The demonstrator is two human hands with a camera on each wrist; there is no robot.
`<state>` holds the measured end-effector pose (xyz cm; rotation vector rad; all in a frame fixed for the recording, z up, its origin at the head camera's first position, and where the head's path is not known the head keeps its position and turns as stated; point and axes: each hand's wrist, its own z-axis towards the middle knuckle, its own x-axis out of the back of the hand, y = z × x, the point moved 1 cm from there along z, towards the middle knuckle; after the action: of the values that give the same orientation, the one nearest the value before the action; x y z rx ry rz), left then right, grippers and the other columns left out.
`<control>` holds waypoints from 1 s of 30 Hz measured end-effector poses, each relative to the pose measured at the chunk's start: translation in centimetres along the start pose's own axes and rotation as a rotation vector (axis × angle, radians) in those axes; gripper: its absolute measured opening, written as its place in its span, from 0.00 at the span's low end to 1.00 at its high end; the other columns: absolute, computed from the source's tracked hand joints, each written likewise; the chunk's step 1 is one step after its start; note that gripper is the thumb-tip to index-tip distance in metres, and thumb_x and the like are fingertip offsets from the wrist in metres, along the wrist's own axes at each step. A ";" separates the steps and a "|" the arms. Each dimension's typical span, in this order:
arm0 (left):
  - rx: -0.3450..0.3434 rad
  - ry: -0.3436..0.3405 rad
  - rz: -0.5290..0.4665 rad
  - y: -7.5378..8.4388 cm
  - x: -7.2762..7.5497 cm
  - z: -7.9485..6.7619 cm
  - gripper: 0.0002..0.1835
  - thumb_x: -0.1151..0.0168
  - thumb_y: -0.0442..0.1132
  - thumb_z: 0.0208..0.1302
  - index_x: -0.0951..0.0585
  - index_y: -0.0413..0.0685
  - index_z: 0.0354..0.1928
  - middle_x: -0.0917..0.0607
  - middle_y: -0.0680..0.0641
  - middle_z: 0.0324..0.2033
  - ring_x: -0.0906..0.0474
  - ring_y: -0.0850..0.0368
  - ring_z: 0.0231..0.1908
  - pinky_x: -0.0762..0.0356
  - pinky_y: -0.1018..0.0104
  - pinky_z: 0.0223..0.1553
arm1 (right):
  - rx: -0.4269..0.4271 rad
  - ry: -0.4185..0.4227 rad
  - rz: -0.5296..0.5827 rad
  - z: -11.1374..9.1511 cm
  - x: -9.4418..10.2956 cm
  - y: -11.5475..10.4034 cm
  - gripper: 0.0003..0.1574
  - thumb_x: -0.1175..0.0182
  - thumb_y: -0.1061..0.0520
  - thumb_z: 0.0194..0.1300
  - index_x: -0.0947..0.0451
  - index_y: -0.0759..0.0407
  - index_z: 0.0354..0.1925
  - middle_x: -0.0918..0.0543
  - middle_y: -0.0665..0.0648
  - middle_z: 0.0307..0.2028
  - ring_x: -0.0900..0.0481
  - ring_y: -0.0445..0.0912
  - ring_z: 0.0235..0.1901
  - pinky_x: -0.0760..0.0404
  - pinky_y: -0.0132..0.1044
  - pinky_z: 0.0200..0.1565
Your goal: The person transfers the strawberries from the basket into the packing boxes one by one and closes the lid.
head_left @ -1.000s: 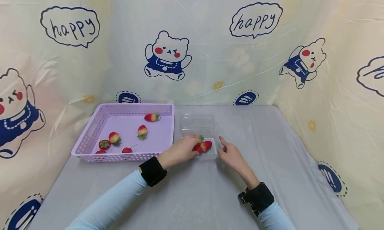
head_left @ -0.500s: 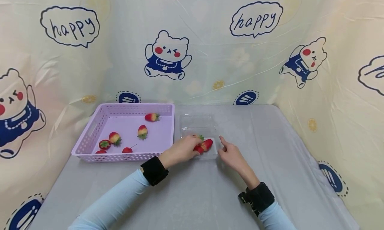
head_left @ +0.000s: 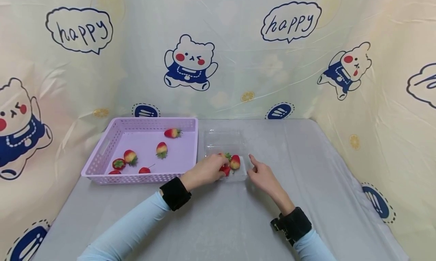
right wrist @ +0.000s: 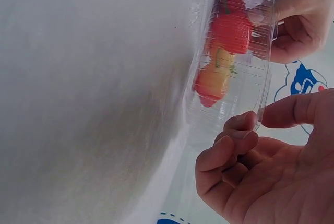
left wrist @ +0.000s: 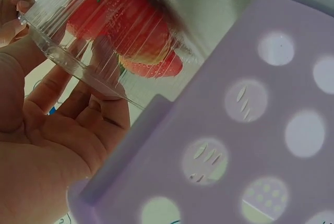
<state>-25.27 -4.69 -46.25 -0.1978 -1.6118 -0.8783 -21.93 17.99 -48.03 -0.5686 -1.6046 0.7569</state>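
In the head view a clear plastic clamshell box [head_left: 241, 176] lies with its lid [head_left: 223, 138] folded back. My left hand [head_left: 206, 171] reaches into it, thumb and fingers around a red strawberry [right wrist: 232, 32], which the hand partly covers in the head view. Beside that one, a red and yellow strawberry [head_left: 235, 162] lies in the box with its tip up. My right hand [head_left: 265, 177] pinches the box's right rim; in the right wrist view its fingertips [right wrist: 242, 122] meet at the clear edge. The left wrist view shows strawberries [left wrist: 138, 20] through the plastic.
A purple perforated basket [head_left: 139, 177] stands left of the box. It holds several strawberries [head_left: 161, 149] and a cherry [head_left: 144, 170] with a stem. Grey cloth [head_left: 218, 223] covers the table, and a printed curtain [head_left: 238, 64] hangs behind and at both sides.
The strawberry on the right in the box has turned from lying slanted to tip up, showing its yellow end. Both hands stay nearly in place.
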 end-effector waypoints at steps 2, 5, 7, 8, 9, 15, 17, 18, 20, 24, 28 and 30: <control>0.001 0.002 0.000 0.0 0.1 0.0 0.13 0.23 0.34 0.64 0.12 0.45 0.50 0.15 0.50 0.38 0.23 0.56 0.36 0.20 0.66 0.41 | -0.001 0.001 -0.002 0.0 0.0 0.0 0.40 0.46 0.61 0.72 0.39 0.66 0.79 0.36 0.48 0.17 0.42 0.42 0.17 0.39 0.35 0.24; -0.002 0.007 0.002 0.1 0.2 -0.1 0.14 0.23 0.34 0.64 0.12 0.44 0.50 0.14 0.50 0.38 0.22 0.57 0.37 0.19 0.66 0.42 | -0.002 -0.001 -0.004 0.1 0.0 0.0 0.40 0.46 0.60 0.72 0.39 0.65 0.79 0.37 0.48 0.17 0.42 0.42 0.17 0.40 0.35 0.24; -0.002 0.009 0.002 0.1 0.2 -0.1 0.14 0.23 0.34 0.64 0.12 0.44 0.50 0.14 0.50 0.38 0.22 0.57 0.36 0.19 0.65 0.41 | 0.004 -0.005 -0.003 0.2 0.0 0.0 0.40 0.46 0.61 0.72 0.39 0.66 0.79 0.37 0.48 0.17 0.42 0.42 0.17 0.39 0.35 0.24; 0.000 0.010 0.003 0.1 0.2 -0.1 0.13 0.23 0.34 0.64 0.12 0.44 0.50 0.14 0.50 0.38 0.22 0.57 0.36 0.19 0.65 0.41 | 0.005 -0.007 -0.001 0.2 0.0 0.0 0.40 0.46 0.61 0.72 0.39 0.66 0.79 0.37 0.48 0.17 0.42 0.42 0.17 0.39 0.35 0.24; 0.001 0.012 0.005 0.1 0.2 -0.2 0.13 0.23 0.34 0.64 0.12 0.44 0.50 0.14 0.50 0.38 0.22 0.57 0.36 0.19 0.65 0.40 | 0.010 -0.007 0.001 0.1 0.0 0.0 0.40 0.46 0.61 0.72 0.40 0.66 0.79 0.37 0.49 0.17 0.42 0.43 0.17 0.39 0.35 0.24; -0.004 0.043 0.005 0.3 0.4 -0.4 0.05 0.26 0.37 0.68 0.14 0.46 0.40 0.19 0.52 0.32 0.25 0.58 0.31 0.23 0.65 0.34 | 0.008 -0.008 0.003 0.2 0.0 0.1 0.40 0.46 0.62 0.73 0.40 0.66 0.79 0.37 0.49 0.17 0.42 0.43 0.16 0.39 0.35 0.24; -0.012 0.062 0.004 0.4 0.5 -0.6 0.07 0.28 0.38 0.70 0.17 0.48 0.35 0.22 0.53 0.29 0.26 0.58 0.29 0.25 0.65 0.31 | 0.006 -0.009 0.004 0.2 0.1 0.1 0.40 0.46 0.61 0.72 0.40 0.66 0.79 0.36 0.49 0.17 0.41 0.43 0.16 0.39 0.35 0.24; -0.016 0.070 0.006 0.5 0.5 -0.6 0.08 0.30 0.38 0.71 0.19 0.49 0.33 0.23 0.53 0.29 0.26 0.58 0.28 0.25 0.65 0.30 | 0.007 -0.009 0.004 0.3 0.1 0.1 0.40 0.46 0.61 0.72 0.40 0.66 0.79 0.36 0.49 0.17 0.41 0.43 0.16 0.39 0.35 0.24; -0.015 0.084 0.019 0.6 0.6 -0.7 0.10 0.32 0.37 0.73 0.21 0.51 0.31 0.24 0.54 0.28 0.27 0.59 0.27 0.26 0.66 0.30 | 0.007 -0.006 0.003 0.3 0.1 0.1 0.40 0.47 0.61 0.72 0.40 0.66 0.79 0.36 0.49 0.17 0.41 0.43 0.17 0.38 0.35 0.24; -0.006 0.099 0.037 0.7 0.6 -0.8 0.11 0.35 0.35 0.73 0.22 0.53 0.30 0.24 0.55 0.29 0.27 0.60 0.27 0.26 0.66 0.29 | 0.010 -0.005 0.000 0.2 0.2 0.2 0.40 0.47 0.61 0.73 0.40 0.66 0.79 0.37 0.49 0.17 0.41 0.43 0.16 0.38 0.36 0.24; -0.017 0.104 0.051 0.8 0.5 -0.9 0.08 0.34 0.35 0.72 0.21 0.51 0.32 0.24 0.54 0.30 0.27 0.59 0.28 0.26 0.65 0.30 | 0.009 -0.008 -0.004 0.2 0.1 0.2 0.40 0.47 0.61 0.73 0.39 0.66 0.79 0.37 0.49 0.17 0.41 0.43 0.16 0.39 0.35 0.24; -0.026 0.103 0.055 0.8 0.5 -0.9 0.07 0.34 0.35 0.72 0.20 0.50 0.34 0.24 0.54 0.30 0.27 0.57 0.29 0.26 0.65 0.31 | 0.013 -0.005 -0.004 0.1 0.1 0.2 0.40 0.47 0.61 0.72 0.39 0.67 0.79 0.37 0.49 0.17 0.42 0.43 0.16 0.39 0.35 0.24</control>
<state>-24.18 -4.86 -45.47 -0.2111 -1.4936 -0.8540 -22.04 18.17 -48.09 -0.5546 -1.6041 0.7652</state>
